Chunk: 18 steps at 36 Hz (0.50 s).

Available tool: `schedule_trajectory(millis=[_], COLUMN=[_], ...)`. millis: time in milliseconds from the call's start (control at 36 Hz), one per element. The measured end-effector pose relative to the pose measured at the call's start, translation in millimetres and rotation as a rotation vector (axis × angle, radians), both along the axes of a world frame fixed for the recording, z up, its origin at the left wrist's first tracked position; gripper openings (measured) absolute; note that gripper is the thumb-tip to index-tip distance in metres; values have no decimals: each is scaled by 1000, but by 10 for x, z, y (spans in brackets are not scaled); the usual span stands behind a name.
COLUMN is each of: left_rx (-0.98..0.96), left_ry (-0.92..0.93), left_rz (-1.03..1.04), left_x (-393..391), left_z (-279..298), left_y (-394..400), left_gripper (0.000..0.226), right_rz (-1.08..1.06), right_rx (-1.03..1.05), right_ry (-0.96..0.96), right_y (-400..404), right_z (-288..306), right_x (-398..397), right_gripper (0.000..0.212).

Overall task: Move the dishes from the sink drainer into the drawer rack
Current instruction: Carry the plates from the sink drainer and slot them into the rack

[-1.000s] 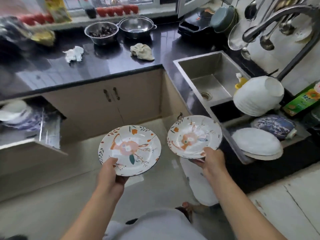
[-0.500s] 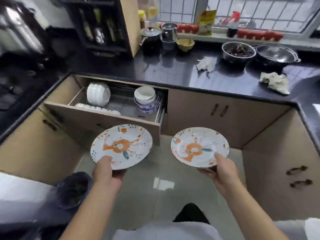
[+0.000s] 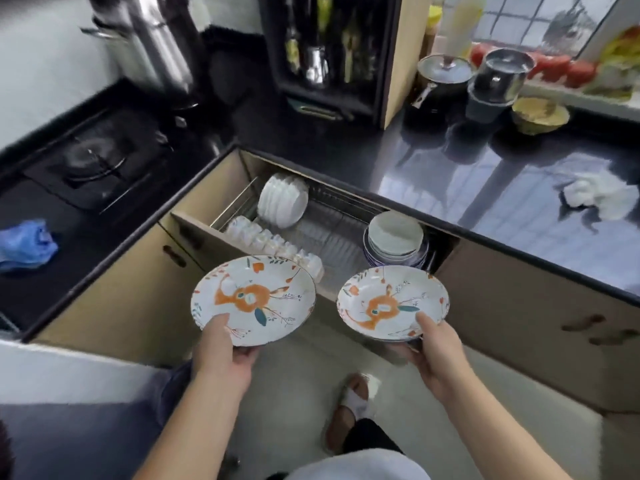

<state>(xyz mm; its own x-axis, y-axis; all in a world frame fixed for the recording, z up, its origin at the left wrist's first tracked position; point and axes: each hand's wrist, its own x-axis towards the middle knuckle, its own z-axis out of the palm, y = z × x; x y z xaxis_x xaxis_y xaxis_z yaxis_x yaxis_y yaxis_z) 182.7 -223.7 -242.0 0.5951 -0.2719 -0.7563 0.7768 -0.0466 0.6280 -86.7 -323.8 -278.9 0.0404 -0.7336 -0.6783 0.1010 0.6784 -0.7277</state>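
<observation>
The left hand (image 3: 223,358) holds one flowery plate (image 3: 254,299) by its edge, and the right hand (image 3: 434,355) holds another flowery plate (image 3: 393,303), near the open drawer rack (image 3: 332,230).

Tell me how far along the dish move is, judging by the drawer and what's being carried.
Done: the open drawer rack already holds upright white plates, a row of small white dishes and stacked bowls.
In hand: the left hand holds a floral plate; the right hand holds another floral plate; both are in front of the drawer.
Left: slotting both in. The sink drainer is out of view.
</observation>
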Motion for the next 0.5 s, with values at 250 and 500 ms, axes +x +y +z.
schedule_trajectory(millis=[250, 500], left_rx=[49, 77], left_ry=[-100, -108], left_rz=[30, -83], left_x=[852, 1722], left_z=[-50, -377], left_y=[-524, -1509], left_gripper=[29, 18], right_rz=[134, -13], right_rx=[149, 289], right_ry=[-94, -124], right_y=[-1105, -1514], right_z=[11, -337], right_x=[1089, 1753], right_gripper=[29, 22])
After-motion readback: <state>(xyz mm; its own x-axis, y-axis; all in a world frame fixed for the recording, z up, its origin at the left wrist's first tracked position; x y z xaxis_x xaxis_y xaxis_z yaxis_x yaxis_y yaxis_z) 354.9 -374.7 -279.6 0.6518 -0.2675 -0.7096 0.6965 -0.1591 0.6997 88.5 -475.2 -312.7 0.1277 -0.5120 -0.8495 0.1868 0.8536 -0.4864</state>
